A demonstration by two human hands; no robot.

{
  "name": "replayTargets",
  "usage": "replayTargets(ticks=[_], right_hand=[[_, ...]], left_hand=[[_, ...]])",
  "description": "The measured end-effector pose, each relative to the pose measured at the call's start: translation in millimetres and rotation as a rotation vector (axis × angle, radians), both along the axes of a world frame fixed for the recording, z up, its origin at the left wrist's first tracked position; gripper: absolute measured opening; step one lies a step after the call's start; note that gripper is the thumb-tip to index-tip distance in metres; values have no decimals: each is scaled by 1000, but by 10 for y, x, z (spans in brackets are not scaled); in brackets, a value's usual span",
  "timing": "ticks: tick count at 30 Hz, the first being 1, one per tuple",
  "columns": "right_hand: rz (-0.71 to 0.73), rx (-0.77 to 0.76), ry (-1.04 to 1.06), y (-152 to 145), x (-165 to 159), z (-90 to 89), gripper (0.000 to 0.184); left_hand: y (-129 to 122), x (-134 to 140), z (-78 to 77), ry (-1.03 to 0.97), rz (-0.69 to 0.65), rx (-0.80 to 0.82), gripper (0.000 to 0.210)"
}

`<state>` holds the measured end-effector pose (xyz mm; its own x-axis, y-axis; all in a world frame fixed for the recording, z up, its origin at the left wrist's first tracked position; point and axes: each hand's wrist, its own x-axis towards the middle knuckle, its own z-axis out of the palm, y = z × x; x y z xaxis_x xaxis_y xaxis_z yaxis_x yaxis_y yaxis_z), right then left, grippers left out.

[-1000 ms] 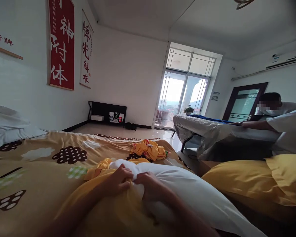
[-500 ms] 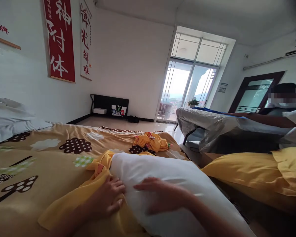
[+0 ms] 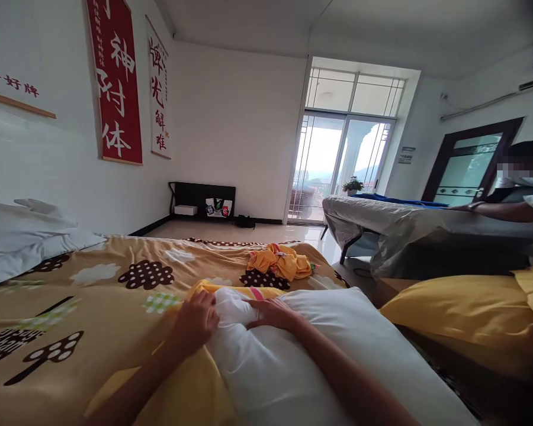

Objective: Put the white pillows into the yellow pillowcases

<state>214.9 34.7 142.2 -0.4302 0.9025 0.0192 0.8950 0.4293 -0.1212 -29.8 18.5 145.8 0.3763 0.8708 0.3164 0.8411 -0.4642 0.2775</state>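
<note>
A white pillow (image 3: 337,349) lies before me on the patterned bed cover, its left end partly inside a yellow pillowcase (image 3: 190,384). My left hand (image 3: 199,316) is closed on the pillowcase's edge, beside the pillow's far left corner. On that corner my right hand (image 3: 273,313) squeezes the white fabric, thumb and fingers pushing creases into it. Part of the pillowcase's opening shows beyond both hands, with a pink patch on it. A crumpled yellow cloth (image 3: 282,263) rests farther back on the bed cover.
The brown patterned bed cover (image 3: 93,307) spreads left, with white bedding (image 3: 31,234) at its far left. A stuffed yellow pillow (image 3: 453,307) lies on the right. Beyond it, a person leans over a plastic-covered table (image 3: 373,210). A black bench (image 3: 202,195) stands by the wall.
Both hands have moved away from me to the pillow's far left corner. My right hand has gone from hovering over the pillow to gripping it, and that corner is now bunched.
</note>
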Motion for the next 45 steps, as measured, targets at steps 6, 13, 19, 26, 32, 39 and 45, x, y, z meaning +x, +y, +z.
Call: replayTargets(ticks=[6, 13, 19, 26, 32, 39, 45], right_hand=[[-20, 124, -167, -308, -158, 108, 55], [18, 182, -284, -409, -313, 117, 43], [109, 196, -397, -472, -456, 79, 24], [76, 153, -430, -450, -649, -8, 22], [66, 125, -402, -401, -762, -49, 25], [80, 104, -388, -481, -786, -17, 29], [73, 198, -324, -499, -777, 25, 29]], left_hand=[[512, 183, 44, 291, 185, -149, 42], [505, 233, 42, 379, 255, -180, 36], [524, 244, 166, 378, 223, -103, 32], [523, 256, 259, 387, 134, -143, 33], [295, 402, 271, 399, 54, -68, 32], [463, 624, 148, 274, 124, -45, 33], [528, 774, 177, 109, 87, -80, 21]])
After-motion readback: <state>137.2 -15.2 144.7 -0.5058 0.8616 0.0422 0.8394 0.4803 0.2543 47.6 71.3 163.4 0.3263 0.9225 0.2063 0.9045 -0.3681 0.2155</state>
